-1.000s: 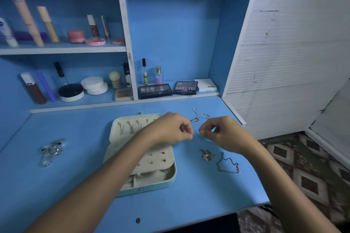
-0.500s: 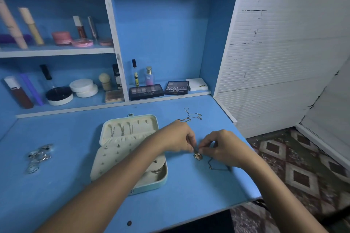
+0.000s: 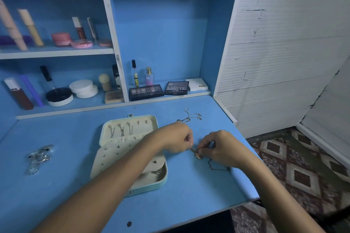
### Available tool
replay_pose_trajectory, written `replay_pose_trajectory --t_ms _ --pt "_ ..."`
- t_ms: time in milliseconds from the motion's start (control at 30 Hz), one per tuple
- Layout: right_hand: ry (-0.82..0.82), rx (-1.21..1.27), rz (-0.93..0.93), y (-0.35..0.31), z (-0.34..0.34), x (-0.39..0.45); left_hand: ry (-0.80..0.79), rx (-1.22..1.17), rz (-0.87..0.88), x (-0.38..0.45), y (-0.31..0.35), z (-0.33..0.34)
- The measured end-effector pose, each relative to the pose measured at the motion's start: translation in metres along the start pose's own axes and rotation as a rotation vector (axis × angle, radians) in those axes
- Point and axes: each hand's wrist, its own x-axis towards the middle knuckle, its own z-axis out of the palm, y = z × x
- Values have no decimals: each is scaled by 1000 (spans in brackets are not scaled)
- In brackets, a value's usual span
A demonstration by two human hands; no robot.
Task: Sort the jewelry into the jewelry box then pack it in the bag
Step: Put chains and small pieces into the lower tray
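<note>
1. The left hand [image 3: 177,137] reaches across the open jewelry box [image 3: 130,154], its fingers curled and pinching one end of a small pendant piece [image 3: 198,155] that lies on the blue desk [image 3: 56,185].
2. The right hand [image 3: 220,148] meets it from the 3 o'clock side, thumb and fingertips pinching the same pendant piece; the two hands are nearly touching over it.
3. The pendant piece sits just beside the box, at its 3 o'clock edge (its exact shape is too small to make out).
4. A thin chain [image 3: 217,166] lies on the desk under the right hand, at 5 o'clock from the pendant; part of it is hidden by the hand.
5. Another tangle of chains [image 3: 191,116] rests at 12 o'clock from the hands, close behind the left knuckles.
6. The jewelry box lies open near the middle of the desk: a few necklaces hang in its lid [image 3: 130,128] at the far end, and a cream panel [image 3: 121,155] dotted with small studs is angled over the near tray.
7. A cluster of silver rings [image 3: 38,158] sits well apart from the box, at its 9 o'clock.
8. Shelves behind the desk carry cosmetics: two eyeshadow palettes [image 3: 145,91] at 12 o'clock from the box, round jars [image 3: 83,89] and tubes farther toward 10 o'clock.
9. No bag shows in the head view.
</note>
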Motion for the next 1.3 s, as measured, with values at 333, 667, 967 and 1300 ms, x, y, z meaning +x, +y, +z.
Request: replay_pose_trajectory --t_ms 333,667,967,1300 --pt "3 7 18 1 3 2 -67 29 -13 -2 -1 -2" --pt "7 11 11 -3 9 5 -50 -95 -65 -6 -1 -16" --pt "43 88 5 -12 5 8 -6 -186 -66 -16 -10 -26" --pt "113 185 -36 -25 -6 16 85 -554 1 -26 -28 -33"
